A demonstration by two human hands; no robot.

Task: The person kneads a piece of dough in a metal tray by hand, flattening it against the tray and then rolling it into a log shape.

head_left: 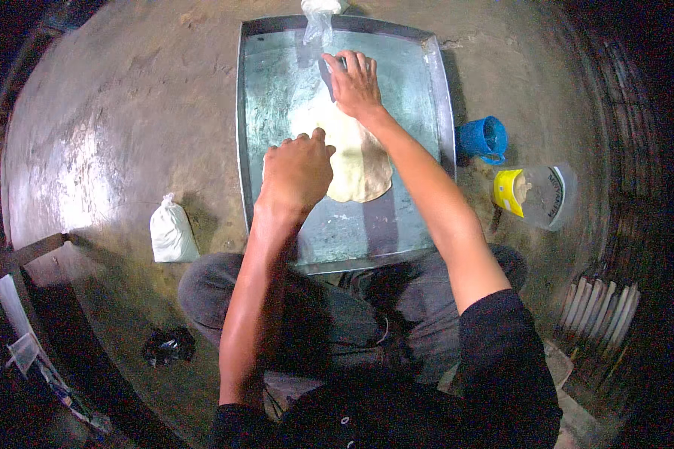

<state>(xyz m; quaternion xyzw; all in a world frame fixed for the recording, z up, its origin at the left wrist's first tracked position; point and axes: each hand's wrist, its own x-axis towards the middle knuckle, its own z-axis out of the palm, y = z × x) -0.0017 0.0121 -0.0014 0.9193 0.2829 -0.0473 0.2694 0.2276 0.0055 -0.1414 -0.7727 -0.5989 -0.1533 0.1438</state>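
Observation:
My right hand (356, 82) grips a dark, flat object (326, 81) near the far part of a shallow metal tray (412, 217). My left hand (298, 168) is nearer me, at the left of a thin, pale sheet of dough (359, 168), with bent fingers; what lies under them is hidden. The dough is spread on the middle of the tray, partly covered by my hands. A clear plastic bag (320, 22) with white contents hangs over the tray's far edge.
Right of the tray stand a blue mug (479, 136) and a clear container with a yellow label (539, 194). A white filled bag (172, 232) sits left on the concrete floor (105, 150), near a black crumpled item (168, 346). Pale slats (599, 307) are at lower right.

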